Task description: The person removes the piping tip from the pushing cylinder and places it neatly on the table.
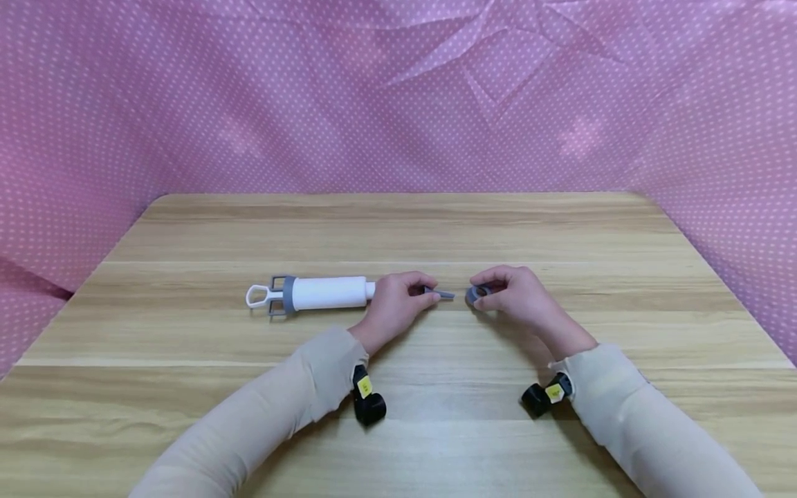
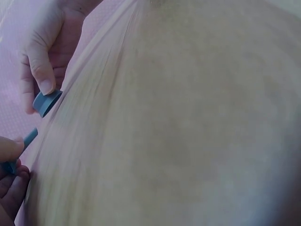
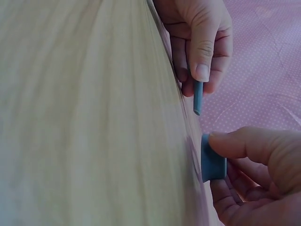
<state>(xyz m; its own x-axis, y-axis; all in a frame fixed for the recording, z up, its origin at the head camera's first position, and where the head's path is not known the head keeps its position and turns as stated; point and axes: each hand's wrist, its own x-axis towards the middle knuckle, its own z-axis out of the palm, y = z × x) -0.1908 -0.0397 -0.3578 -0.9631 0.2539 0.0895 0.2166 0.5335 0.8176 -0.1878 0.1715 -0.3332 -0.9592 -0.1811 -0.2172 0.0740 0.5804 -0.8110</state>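
My left hand (image 1: 395, 297) pinches a slim grey tapered nozzle (image 1: 445, 294) between thumb and fingers, its narrow end pointing right. In the left wrist view the nozzle (image 2: 30, 137) sticks out past the thumb. My right hand (image 1: 519, 294) grips a short grey ring-shaped cap (image 1: 471, 296) by its edges. The cap's flared rim (image 2: 52, 101) shows in the left wrist view. A small gap separates nozzle and cap (image 3: 213, 160). Left of my left hand lies a white syringe-like pump (image 1: 330, 293); the hand hides its right tip.
The pump has a grey collar (image 1: 288, 294) and a white loop handle (image 1: 257, 296) at its left end. Everything is on a wood-grain table (image 1: 398, 228). Pink dotted cloth (image 1: 398, 104) hangs behind and at both sides.
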